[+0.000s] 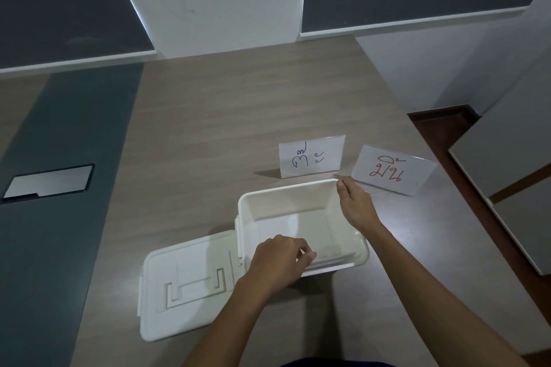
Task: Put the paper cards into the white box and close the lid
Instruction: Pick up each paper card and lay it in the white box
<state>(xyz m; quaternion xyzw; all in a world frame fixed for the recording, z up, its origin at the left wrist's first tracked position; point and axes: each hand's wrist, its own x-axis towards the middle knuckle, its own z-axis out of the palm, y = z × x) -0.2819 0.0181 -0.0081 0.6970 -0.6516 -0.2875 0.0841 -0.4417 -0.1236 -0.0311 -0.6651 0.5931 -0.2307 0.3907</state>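
The white box (362, 253) stands open in the middle of the table. Its lid (167, 286) lies flat to its left, still joined at the box's left side. My left hand (277, 259) is at the near rim, fingers pinched on the end of a paper card (334, 261) that lies along the near wall inside. My right hand (354, 205) reaches over the box's far right corner, empty, fingers stretched out. Its fingertips are close to the lower right corner of a standing card with blue writing (311, 159). A card with red writing (390, 170) stands to the right.
The wooden table (208, 128) has a dark strip along the left with a metal cover plate (49, 183). The table's right edge drops to a dark floor, beside grey cabinets (512, 176). A white wall and dark panels stand behind.
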